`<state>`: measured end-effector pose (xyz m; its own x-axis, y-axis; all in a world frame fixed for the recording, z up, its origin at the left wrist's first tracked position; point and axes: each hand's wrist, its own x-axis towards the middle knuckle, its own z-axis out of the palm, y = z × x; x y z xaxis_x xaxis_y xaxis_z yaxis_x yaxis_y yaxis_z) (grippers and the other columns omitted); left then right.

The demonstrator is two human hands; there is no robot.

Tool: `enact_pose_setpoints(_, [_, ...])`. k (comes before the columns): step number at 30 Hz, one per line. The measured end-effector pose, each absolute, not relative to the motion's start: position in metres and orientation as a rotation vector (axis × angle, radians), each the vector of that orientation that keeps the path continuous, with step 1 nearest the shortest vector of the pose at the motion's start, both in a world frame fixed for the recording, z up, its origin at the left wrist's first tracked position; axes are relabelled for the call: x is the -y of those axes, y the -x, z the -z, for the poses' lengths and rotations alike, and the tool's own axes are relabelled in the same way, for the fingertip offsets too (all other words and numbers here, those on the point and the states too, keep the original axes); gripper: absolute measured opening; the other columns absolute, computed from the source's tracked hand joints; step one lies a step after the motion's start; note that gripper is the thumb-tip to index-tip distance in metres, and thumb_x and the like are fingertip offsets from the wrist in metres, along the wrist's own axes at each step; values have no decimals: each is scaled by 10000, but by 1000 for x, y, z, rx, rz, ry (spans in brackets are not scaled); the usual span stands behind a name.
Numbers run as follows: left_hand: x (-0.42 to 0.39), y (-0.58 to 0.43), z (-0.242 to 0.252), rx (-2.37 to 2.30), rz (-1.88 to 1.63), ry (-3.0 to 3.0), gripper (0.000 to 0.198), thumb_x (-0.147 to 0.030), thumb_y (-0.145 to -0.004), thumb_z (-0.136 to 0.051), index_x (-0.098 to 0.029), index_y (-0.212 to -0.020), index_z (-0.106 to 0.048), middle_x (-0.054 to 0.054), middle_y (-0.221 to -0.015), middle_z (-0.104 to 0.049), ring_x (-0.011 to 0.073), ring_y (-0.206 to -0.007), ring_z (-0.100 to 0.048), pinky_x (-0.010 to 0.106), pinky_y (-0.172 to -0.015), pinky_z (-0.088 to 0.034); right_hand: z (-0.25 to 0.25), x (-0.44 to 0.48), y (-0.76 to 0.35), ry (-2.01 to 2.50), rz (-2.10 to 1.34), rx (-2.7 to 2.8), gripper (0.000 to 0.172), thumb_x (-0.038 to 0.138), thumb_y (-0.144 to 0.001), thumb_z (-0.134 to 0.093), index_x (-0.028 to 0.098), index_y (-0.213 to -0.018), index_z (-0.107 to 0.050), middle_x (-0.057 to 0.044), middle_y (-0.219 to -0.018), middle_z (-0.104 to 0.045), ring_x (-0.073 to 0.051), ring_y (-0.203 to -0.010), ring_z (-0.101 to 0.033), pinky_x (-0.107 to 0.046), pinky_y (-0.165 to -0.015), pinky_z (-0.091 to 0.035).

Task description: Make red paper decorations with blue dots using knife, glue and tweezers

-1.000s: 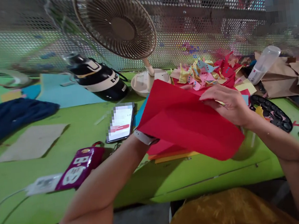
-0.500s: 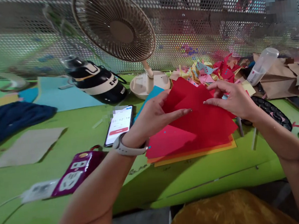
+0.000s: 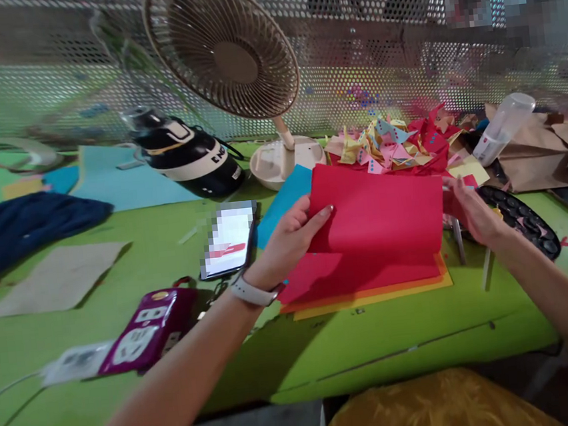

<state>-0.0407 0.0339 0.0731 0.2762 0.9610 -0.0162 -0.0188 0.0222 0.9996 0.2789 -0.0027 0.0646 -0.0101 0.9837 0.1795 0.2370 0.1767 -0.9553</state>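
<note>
My left hand (image 3: 296,238) grips the left edge of a red paper sheet (image 3: 379,214), thumb on top and fingers behind. The sheet is held raised and looks bent or folded over. At its right edge is my right hand (image 3: 475,214), fingers stretched and apart, the tips beside or just touching the paper; some fingers are partly hidden. Beneath lies a stack of coloured paper, with red (image 3: 355,280) on top and an orange-yellow sheet (image 3: 373,300) showing at the front. A blue sheet (image 3: 283,203) sticks out behind my left hand.
A phone (image 3: 229,238) and a purple power strip (image 3: 147,330) lie left. Behind stand a black bottle (image 3: 188,152) and a fan (image 3: 234,60). Folded paper scraps (image 3: 387,139) are heaped at the back. Right are scissors (image 3: 458,240), a black round tray (image 3: 523,220) and a clear bottle (image 3: 507,126).
The red paper has gone from spread, angled sheets to one straighter raised piece. My right hand has moved from its top to its right edge, and my left hand has shifted slightly lower.
</note>
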Motion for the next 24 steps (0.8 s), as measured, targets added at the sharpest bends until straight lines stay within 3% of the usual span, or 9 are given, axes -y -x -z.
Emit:
enact_pose_setpoints(4, [-26,35,-56,-1042,-978,-1328,429,-507,-815,-733,-186,-1087,-649,105,-1063,-743,254,-924,-713,316,-726,-594,-51,20,-263,1198,-1206,1288,515,646,-809,-699,263,-1152,-675,-63,-1149,-757,-241,-1115,-700,-422,-961,-578])
enact_pose_setpoints(7, [-22,33,-47,-1063,-975,-1312,472,-512,-821,-725,-171,-1131,-624,115,-1092,-730,253,-961,-699,326,-771,-578,-53,26,-252,1176,-1246,1211,465,499,-762,-809,250,-1131,-674,-60,-1142,-762,-236,-1053,-721,-417,-930,-594])
enact_pose_setpoints(13, [-14,31,-40,-1041,-972,-1340,307,-488,-807,-736,-212,-909,-649,61,-905,-715,237,-921,-673,297,-728,-548,-48,24,-252,1270,-1212,1003,365,436,-691,-864,224,-962,-743,-19,-900,-796,-207,-805,-753,-365,-792,-631])
enact_pose_setpoints(17, [-12,31,-38,-1059,-1046,-1272,338,-511,-774,-776,-215,-783,-612,10,-767,-645,171,-734,-611,263,-635,-496,-46,25,-252,1276,-1196,999,316,426,-700,-857,228,-926,-760,-24,-858,-795,-220,-785,-758,-388,-774,-646])
enact_pose_setpoints(24, [-14,30,-35,-1145,-1201,-1199,394,-543,-721,-810,-198,-698,-622,-28,-639,-544,123,-604,-478,246,-536,-365,-46,30,-252,1314,-1201,1027,285,411,-675,-882,224,-850,-755,-31,-835,-792,-223,-771,-754,-357,-689,-648])
